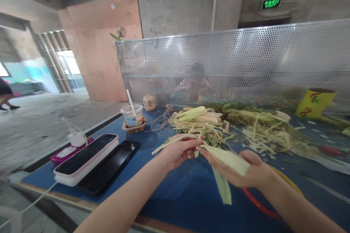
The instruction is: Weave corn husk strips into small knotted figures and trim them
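My left hand [179, 151] pinches a pale husk strip [171, 141] that juts out to the left. My right hand [243, 171] cradles a corn ear in its green husk [228, 159], with one loose husk leaf [222, 187] hanging down below it. Both hands meet over the blue table [177, 196], fingertips almost touching. Just beyond them lies a heap of peeled husks and corn silk [202, 122].
At the left are a phone on a white power bank [86, 156], a black phone [109, 169] and a pink pack [69, 151]. A plastic cup with a straw [132, 115] stands behind. A perforated metal screen [246, 65] backs the table; a person sits beyond it. A yellow cup [314, 102] lies far right.
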`<state>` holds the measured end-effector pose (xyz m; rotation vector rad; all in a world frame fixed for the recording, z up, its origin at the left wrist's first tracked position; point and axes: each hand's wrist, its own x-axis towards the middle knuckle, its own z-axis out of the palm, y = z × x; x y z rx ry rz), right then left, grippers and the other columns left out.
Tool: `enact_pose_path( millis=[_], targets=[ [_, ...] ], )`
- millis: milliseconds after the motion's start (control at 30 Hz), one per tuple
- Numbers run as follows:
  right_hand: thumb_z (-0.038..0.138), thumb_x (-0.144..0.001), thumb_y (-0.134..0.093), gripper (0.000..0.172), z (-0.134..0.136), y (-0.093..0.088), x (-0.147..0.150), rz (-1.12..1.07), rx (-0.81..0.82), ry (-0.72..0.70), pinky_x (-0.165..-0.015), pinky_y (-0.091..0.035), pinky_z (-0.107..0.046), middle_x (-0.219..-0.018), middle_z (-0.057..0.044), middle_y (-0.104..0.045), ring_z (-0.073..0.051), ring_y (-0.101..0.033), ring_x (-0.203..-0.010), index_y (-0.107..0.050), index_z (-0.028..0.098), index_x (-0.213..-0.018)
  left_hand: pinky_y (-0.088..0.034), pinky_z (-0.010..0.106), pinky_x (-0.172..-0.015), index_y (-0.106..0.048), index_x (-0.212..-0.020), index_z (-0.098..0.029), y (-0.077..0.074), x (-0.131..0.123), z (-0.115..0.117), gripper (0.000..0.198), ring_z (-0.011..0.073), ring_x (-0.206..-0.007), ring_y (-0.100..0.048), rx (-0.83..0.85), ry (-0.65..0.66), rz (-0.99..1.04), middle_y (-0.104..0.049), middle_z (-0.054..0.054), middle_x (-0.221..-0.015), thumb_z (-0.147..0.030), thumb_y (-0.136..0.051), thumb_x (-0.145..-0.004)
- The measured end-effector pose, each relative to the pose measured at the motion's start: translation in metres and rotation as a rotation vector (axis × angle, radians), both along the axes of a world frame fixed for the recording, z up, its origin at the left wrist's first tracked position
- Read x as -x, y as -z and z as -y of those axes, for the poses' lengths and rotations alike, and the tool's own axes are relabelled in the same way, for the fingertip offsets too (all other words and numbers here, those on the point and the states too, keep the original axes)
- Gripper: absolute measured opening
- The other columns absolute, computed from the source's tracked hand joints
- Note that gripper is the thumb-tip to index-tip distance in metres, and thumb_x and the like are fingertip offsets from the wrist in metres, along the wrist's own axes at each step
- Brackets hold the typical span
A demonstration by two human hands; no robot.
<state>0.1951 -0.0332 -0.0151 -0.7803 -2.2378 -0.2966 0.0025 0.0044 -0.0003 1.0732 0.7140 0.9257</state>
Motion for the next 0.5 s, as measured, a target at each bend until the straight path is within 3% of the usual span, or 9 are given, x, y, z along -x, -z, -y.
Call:
enact_pose_path(
  millis=[100, 200, 333, 500],
  targets=[
    [0.014, -0.080, -0.044, 0.033, 0.002, -0.006, 0.005, 0.283, -0.344, -0.083, -0.052, -0.042, -0.024, -0.087, 0.005, -0.069, -0.011, -0.059, -0.067, -0.058, 0.030, -0.105, -0.030, 0.011, -0.035, -0.067, -0.072, -0.010, 0.000, -0.001, 0.001, 0.022, 0.0003, -0.038, -0.043, 0.059, 0.008, -0.003, -0.057, -0.001, -0.053, -0.022, -0.075, -0.055],
    [0.009, -0.083, -0.034, 0.033, 0.004, -0.010, 0.012, 0.470, -0.698, -0.046, -0.063, -0.043, -0.025, -0.079, 0.000, -0.068, -0.012, -0.055, -0.068, -0.063, 0.019, -0.095, -0.027, 0.009, -0.032, -0.067, -0.067, -0.010, 0.001, -0.002, 0.000, 0.020, -0.0010, -0.039, -0.041, 0.153, 0.019, 0.017, -0.057, -0.002, -0.055, -0.021, -0.076, -0.054],
    [0.009, -0.084, -0.032, 0.033, 0.002, -0.010, 0.015, 0.490, -0.722, 0.063, -0.075, -0.041, -0.035, -0.076, -0.005, -0.065, -0.017, -0.054, -0.074, -0.062, 0.016, -0.095, -0.027, 0.009, -0.032, -0.066, -0.063, -0.010, 0.002, -0.002, -0.001, 0.018, -0.0001, -0.041, -0.044, 0.191, 0.061, 0.071, -0.055, -0.002, -0.054, -0.020, -0.076, -0.053],
    [0.007, -0.082, -0.038, 0.029, 0.001, -0.015, 0.014, 0.395, -0.731, 0.203, -0.067, -0.042, -0.036, -0.070, -0.005, -0.063, -0.017, -0.052, -0.066, -0.061, 0.014, -0.098, -0.032, 0.009, -0.036, -0.066, -0.067, -0.010, 0.002, -0.001, 0.001, 0.020, 0.0053, -0.054, -0.054, 0.100, 0.047, 0.083, -0.058, 0.002, -0.058, -0.021, -0.076, -0.054]
  ],
)
